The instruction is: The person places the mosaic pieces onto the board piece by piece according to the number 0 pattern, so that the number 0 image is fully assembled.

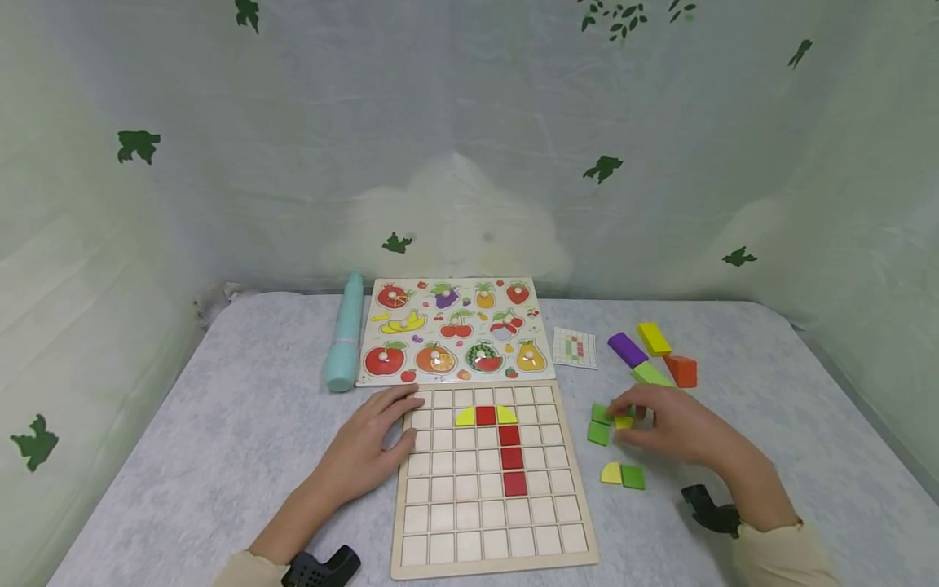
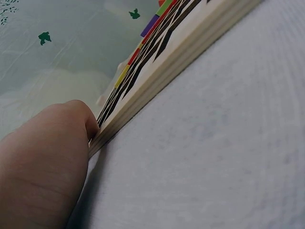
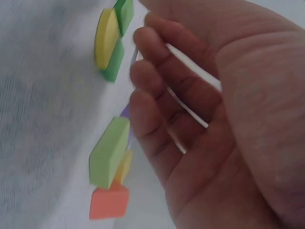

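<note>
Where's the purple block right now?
In the head view, the purple block lies right of the small pattern card, between it and the long yellow block, beyond the right hand.

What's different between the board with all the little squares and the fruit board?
The squares board is plain pale wood with a grid, but the fruit board is white with bright fruit pictures.
The squares board is nearer the person; the fruit board is behind it.
The left hand touches the squares board, not the fruit board.
Both lie flat on the table.
</note>
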Demonstrator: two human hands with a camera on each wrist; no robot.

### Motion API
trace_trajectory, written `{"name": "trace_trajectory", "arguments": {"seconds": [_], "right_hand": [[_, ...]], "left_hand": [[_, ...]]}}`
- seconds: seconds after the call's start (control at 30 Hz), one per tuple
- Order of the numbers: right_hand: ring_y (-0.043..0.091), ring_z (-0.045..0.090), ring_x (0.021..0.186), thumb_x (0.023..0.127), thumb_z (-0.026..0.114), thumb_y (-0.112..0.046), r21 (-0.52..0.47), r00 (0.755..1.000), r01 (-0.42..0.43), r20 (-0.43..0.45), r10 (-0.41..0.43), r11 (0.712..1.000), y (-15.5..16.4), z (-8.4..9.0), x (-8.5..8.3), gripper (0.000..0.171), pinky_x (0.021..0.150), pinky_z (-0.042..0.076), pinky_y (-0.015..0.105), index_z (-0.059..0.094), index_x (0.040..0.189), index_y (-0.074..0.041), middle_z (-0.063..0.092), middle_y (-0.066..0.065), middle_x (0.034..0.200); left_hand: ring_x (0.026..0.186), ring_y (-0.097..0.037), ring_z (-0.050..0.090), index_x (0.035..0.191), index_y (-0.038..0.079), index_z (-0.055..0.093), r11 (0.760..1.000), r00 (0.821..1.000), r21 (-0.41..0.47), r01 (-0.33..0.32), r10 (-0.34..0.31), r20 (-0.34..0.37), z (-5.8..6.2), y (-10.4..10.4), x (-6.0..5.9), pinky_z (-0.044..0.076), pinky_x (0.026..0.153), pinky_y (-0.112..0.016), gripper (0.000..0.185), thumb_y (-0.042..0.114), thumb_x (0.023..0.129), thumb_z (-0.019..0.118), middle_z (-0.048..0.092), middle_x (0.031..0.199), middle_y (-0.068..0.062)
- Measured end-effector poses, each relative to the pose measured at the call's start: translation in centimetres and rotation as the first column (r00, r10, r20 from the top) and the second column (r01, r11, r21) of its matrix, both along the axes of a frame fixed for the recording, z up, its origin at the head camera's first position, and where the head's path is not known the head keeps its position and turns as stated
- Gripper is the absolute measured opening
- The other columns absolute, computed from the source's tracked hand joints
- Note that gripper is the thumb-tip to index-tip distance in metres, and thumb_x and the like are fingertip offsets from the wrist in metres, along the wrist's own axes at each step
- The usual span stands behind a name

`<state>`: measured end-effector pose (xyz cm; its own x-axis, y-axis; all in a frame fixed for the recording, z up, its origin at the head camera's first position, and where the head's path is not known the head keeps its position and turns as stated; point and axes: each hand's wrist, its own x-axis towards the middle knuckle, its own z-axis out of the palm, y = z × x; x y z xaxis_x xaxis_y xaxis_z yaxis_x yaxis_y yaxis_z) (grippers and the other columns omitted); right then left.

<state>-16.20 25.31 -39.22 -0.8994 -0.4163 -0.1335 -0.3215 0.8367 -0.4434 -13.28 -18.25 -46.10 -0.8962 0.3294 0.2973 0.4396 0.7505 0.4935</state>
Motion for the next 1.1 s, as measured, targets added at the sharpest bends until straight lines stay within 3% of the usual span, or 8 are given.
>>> {"name": "trace_trajectory", "arguments": {"seconds": [0.23,0.63,0.83,1.1], "right_hand": [[0.012,0.057,0.090,0.082,0.087,-0.029,0.073,1.000,0.029,0.002,-0.030,0.997,0.57,-0.62,-0.37,0.028,0.078,0.053,0.031,0.075,0.106,-0.019,0.069,-0.011,0.099],[0.013,0.055,0.087,0.082,0.088,-0.026,0.047,1.000,0.003,0.009,-0.004,0.999,0.27,-0.86,-0.33,0.024,0.075,0.051,0.029,0.071,0.098,-0.022,0.063,-0.012,0.091],[0.011,0.055,0.085,0.082,0.087,-0.025,0.038,0.999,0.016,0.035,-0.017,0.999,0.16,-0.85,-0.29,0.023,0.073,0.050,0.025,0.072,0.099,-0.022,0.064,-0.012,0.089],[0.009,0.054,0.085,0.083,0.087,-0.025,0.059,1.000,-0.012,0.010,0.012,0.998,0.04,-0.83,-0.19,0.023,0.074,0.052,0.025,0.075,0.102,-0.021,0.066,-0.014,0.091]], "left_hand": [[0.141,-0.027,0.049,0.135,0.010,0.066,1.000,1.000,-0.002,-0.006,0.006,0.004,-0.06,0.04,-0.03,0.046,0.113,-0.052,0.043,0.019,0.093,0.072,0.055,0.151,-0.006],[0.140,-0.027,0.049,0.135,0.009,0.067,1.000,1.000,0.002,-0.004,0.004,-0.002,0.02,0.00,0.01,0.046,0.113,-0.052,0.043,0.020,0.093,0.072,0.055,0.150,-0.007],[0.140,-0.027,0.050,0.134,0.009,0.067,1.000,1.000,0.009,0.001,-0.001,-0.005,0.00,-0.01,-0.01,0.046,0.113,-0.051,0.043,0.019,0.093,0.072,0.056,0.150,-0.007],[0.141,-0.026,0.049,0.136,0.009,0.066,1.000,1.000,0.006,0.007,-0.007,0.007,-0.18,-0.01,-0.12,0.045,0.114,-0.051,0.043,0.018,0.094,0.071,0.055,0.151,-0.007]]}}
